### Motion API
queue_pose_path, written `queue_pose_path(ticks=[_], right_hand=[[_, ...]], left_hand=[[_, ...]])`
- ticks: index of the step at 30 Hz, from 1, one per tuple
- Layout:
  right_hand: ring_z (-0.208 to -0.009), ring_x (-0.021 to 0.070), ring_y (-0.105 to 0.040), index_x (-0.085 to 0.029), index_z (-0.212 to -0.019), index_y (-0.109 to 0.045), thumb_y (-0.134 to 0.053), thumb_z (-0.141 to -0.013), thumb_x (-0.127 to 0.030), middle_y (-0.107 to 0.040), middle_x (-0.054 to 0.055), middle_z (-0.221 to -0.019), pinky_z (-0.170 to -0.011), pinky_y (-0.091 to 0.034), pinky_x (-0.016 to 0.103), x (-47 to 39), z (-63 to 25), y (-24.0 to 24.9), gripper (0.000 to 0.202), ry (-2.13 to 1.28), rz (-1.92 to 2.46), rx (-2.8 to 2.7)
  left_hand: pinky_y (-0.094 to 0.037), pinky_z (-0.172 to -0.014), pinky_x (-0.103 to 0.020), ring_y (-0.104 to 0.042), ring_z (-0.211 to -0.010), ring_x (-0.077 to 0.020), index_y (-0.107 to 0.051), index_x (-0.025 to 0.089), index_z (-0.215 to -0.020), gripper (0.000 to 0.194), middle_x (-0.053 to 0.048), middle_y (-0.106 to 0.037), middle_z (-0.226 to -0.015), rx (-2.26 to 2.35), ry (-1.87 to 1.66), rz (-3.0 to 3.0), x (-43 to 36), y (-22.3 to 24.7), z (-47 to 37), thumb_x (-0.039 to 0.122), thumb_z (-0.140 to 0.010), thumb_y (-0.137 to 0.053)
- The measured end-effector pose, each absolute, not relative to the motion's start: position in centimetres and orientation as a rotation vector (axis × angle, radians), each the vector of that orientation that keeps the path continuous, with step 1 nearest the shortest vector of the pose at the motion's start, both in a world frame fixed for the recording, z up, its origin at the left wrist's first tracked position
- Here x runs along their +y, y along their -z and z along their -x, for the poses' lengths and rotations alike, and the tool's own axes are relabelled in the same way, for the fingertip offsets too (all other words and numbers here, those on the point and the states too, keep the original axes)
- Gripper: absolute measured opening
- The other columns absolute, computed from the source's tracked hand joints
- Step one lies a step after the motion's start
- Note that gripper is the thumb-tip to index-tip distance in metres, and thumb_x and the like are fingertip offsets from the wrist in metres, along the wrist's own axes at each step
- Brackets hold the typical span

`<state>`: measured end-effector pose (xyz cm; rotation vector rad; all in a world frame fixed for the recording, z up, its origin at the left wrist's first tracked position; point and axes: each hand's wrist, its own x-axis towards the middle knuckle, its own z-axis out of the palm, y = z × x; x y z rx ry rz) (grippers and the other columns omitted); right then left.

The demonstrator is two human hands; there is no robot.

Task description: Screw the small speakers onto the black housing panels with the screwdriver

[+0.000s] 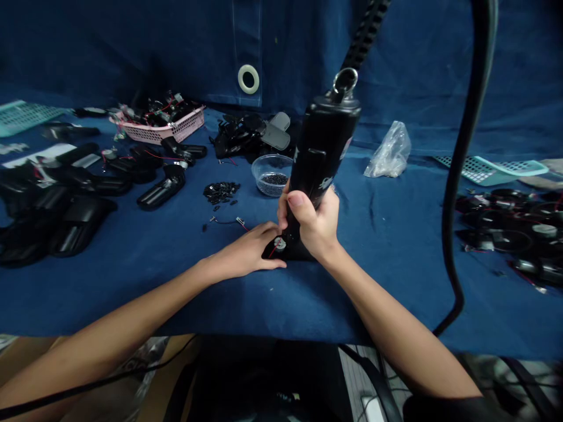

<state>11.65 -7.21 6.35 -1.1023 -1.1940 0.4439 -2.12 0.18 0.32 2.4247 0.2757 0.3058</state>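
My right hand (313,225) is wrapped round a black electric screwdriver (323,143), which hangs by a metal ring from a dark cord above. The tool stands nearly upright, its lower end down at a black plastic housing (268,251) lying on the blue cloth. Holding that housing from the left is my left hand (250,249), with thumb and fingers about its end. A small round motor with a red wire (280,243) shows in the housing. The screwdriver's tip and much of the housing are hidden behind my right hand.
A clear bowl of small dark screws (268,176) and a pile of small black parts (221,192) lie beyond my left hand. A pink basket (153,133) stands back left, near black housings (83,225). At right are a plastic bag (390,151), black parts (514,223) and a hanging cable (461,158).
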Motion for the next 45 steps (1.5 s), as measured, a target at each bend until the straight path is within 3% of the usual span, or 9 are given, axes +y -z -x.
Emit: queue_pose_path(ticks=[11,45], right_hand=[[-0.043,0.0098,-0.048,-0.022,-0.083,-0.047,-0.06,-0.083,-0.057,-0.052,-0.005,-0.056,-0.044,-0.041,0.027,-6.97,-11.78,-6.69,0.037,-0.538,0.985,-1.117],[-0.044,0.0121,-0.05,-0.023,-0.086,-0.048,-0.064,-0.079,-0.057,-0.054,-0.005,-0.056,-0.045,-0.043,0.029,-7.15,-12.31,-6.06,0.038,-0.515,0.973,-1.136]], left_hand=[[-0.039,-0.111,-0.043,-0.047,-0.127,-0.0269,-0.049,0.02,-0.128,0.057,-0.011,-0.045,-0.138,0.259,-0.305,-2.424,0.16,-0.81,2.12,0.049,-0.082,-0.065],[-0.039,-0.11,-0.044,-0.047,-0.128,-0.0276,-0.048,0.022,-0.131,0.06,-0.009,-0.046,-0.138,0.265,-0.293,-2.391,0.2,-0.78,2.02,0.049,-0.081,-0.067]])
